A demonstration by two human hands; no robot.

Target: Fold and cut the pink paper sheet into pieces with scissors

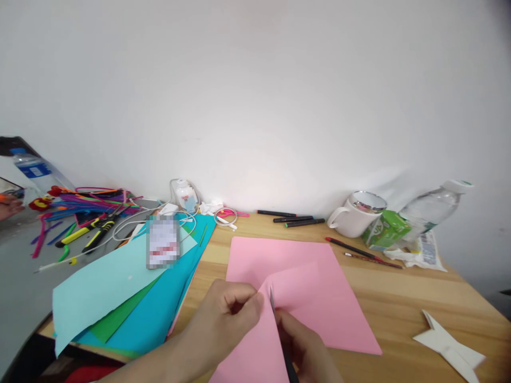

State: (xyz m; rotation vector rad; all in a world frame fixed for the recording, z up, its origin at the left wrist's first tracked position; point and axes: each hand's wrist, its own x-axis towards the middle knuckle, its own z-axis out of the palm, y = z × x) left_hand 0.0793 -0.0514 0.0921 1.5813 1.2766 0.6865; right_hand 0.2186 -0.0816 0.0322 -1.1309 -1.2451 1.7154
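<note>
A pink sheet of paper (pixel 295 276) lies on the wooden table (pixel 399 298) in front of me, its near part lifted toward me. My left hand (pixel 229 314) pinches the raised edge of the pink paper, fingers closed on it. My right hand (pixel 305 346) sits just right of it, fingers wrapped round a thin dark tool (pixel 279 332) with a metal tip that touches the paper's fold; I cannot make out what tool it is.
Light blue, green and teal sheets (pixel 120 287) are stacked at left, with pipe cleaners, pliers (pixel 96 229) and a cable behind. Markers (pixel 297 219), a white mug (pixel 355 215), a green carton, a water bottle (pixel 431 207) and pencils stand at back right. A folded white paper shape (pixel 449 346) lies near right.
</note>
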